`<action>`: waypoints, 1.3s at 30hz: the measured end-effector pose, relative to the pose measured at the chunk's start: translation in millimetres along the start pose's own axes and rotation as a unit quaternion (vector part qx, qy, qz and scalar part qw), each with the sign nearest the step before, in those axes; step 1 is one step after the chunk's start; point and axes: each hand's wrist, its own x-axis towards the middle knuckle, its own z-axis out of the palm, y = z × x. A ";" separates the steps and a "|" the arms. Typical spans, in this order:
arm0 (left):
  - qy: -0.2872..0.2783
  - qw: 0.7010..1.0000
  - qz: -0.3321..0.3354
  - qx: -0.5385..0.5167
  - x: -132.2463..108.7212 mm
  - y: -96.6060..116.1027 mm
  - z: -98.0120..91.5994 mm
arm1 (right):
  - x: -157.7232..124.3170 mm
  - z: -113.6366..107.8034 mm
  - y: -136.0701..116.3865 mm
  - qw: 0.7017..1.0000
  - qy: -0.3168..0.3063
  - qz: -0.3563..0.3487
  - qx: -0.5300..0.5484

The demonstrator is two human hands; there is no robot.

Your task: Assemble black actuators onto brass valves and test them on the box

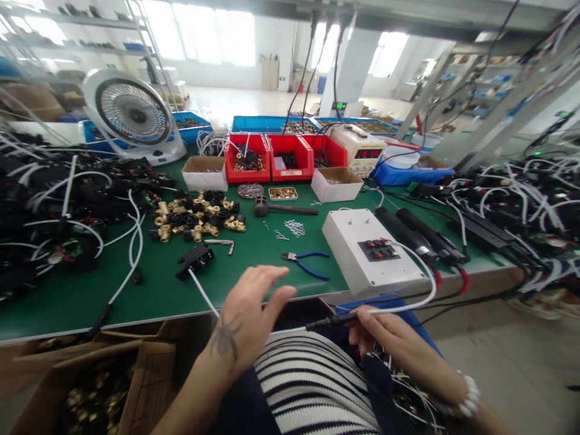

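Note:
My right hand (374,329) is closed around a black cable connector (324,324) at the table's front edge, above my lap. A white cable (428,293) loops from it up to the terminals of a light grey box (348,260). My left hand (251,302) is raised near the edge, with its fingers stretched out, thumb apart and nothing in it. Blue-handled side cutters (313,266) lie just beyond that hand. To its left sits a small black housing (196,260), whose white cable runs down behind my left hand.
Brass fittings (206,220), a black mallet (287,209) and small metal clips (294,228) lie mid-table. Red bins (290,172), a power supply (362,151) and a fan (136,115) stand behind. Cabled black units are heaped left and right. A carton (151,380) sits below left.

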 end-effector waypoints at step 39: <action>0.003 0.958 -0.003 -0.288 -38.0 0.7 -25.3 | 131.6 -104.5 -37.9 0.920 0.238 -0.124 -0.284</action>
